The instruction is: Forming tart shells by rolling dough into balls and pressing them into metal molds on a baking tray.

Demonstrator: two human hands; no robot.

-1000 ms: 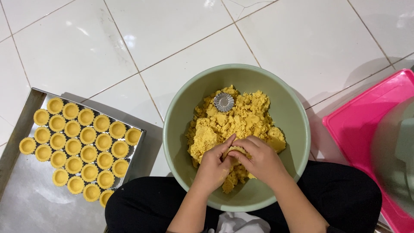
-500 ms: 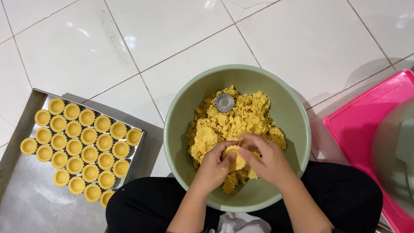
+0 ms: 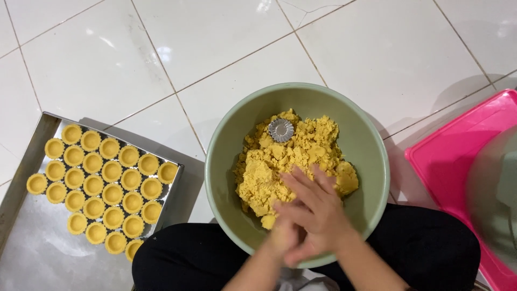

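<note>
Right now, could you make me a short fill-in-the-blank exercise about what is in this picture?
1. The yellow dough sits in a pale ____ bowl.
2. The small fluted metal mould lies on top of the ____.
3. The filled tart shells stand in rows on a ____ tray.
4. The right hand lies over the left hand, both above the ____.

Missing words: green; dough; metal; bowl

Bowl (image 3: 226, 140) sitting on the floor (image 3: 107, 64) against the person's lap, holding dough (image 3: 269, 172) with a small fluted mould (image 3: 281, 130) lying on its far side. Tray (image 3: 32, 258) lying left of the bowl, tart shells (image 3: 102, 186) filling its far right corner. Lid (image 3: 447, 161) lying right of the bowl.
</note>
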